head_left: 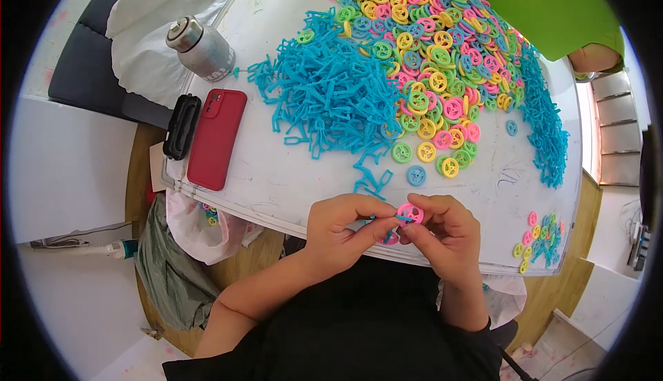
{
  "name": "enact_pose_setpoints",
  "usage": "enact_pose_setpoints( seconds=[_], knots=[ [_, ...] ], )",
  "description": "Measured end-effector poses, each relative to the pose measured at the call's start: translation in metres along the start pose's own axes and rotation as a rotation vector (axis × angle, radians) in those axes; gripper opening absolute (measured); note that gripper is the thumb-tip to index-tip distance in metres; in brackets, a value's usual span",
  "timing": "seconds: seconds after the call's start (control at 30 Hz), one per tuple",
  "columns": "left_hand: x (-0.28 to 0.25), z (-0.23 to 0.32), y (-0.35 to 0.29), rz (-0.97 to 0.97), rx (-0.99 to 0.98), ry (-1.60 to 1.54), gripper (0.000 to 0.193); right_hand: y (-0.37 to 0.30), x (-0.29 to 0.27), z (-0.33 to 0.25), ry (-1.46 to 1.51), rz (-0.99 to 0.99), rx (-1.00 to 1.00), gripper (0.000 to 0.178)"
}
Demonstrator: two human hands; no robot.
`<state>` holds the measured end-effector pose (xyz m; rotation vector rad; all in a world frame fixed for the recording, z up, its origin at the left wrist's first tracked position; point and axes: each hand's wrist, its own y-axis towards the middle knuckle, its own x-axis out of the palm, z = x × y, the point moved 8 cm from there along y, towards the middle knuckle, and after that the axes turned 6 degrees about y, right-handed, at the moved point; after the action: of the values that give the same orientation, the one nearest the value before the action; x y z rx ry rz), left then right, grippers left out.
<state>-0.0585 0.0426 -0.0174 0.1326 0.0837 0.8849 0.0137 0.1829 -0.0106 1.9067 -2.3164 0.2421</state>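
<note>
Near the front edge of the white table, my two hands meet over small plastic parts. The fingertips of my left hand pinch a thin blue plastic forked piece. My right hand grips a pink toy wheel by its rim, and the blue piece lies against the wheel. Whether the two are joined I cannot tell. Just below the fingers, part of another pink wheel shows. Beyond my hands lie a heap of blue forked pieces and a wide heap of coloured wheels.
To the left are a red phone, a black case and a metal bottle. More blue pieces line the right edge, above a small mixed pile. A person in green is at the far right. Bags hang below the table.
</note>
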Motion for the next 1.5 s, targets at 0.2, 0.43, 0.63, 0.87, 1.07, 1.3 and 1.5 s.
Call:
enact_pose_setpoints(
  seconds=[0.2, 0.43, 0.63, 0.87, 1.07, 1.3, 1.5],
  knots=[
    [0.0, -0.004, -0.002, 0.116, -0.085, -0.086, 0.012, -0.003, 0.022, -0.042, -0.828, -0.05, -0.502, 0.036],
    [-0.018, 0.014, -0.005, 0.085, 0.079, 0.226, 0.016, -0.005, 0.02, 0.025, 0.482, 0.053, 0.37, 0.042],
    [-0.16, 0.061, -0.071, 0.507, 0.049, 0.414, 0.005, -0.001, -0.015, -0.011, -0.522, 0.103, -0.115, 0.047],
    [-0.375, -0.019, -0.192, 0.737, -0.648, 0.671, 0.015, 0.018, 0.012, -0.005, -0.827, -0.018, -0.166, 0.031],
    [-0.278, 0.037, -0.136, 1.049, 0.031, 1.416, 0.02, 0.012, 0.057, -0.013, -0.996, -0.251, -0.395, 0.032],
    [-0.084, 0.06, -0.038, 0.239, 0.495, 0.914, 0.025, 0.008, 0.072, -0.005, -1.147, -0.154, -0.383, 0.034],
    [-0.064, 0.052, -0.009, 0.217, 0.393, 0.776, 0.024, 0.008, 0.09, 0.004, -1.331, -0.216, -0.481, 0.032]
  ],
)
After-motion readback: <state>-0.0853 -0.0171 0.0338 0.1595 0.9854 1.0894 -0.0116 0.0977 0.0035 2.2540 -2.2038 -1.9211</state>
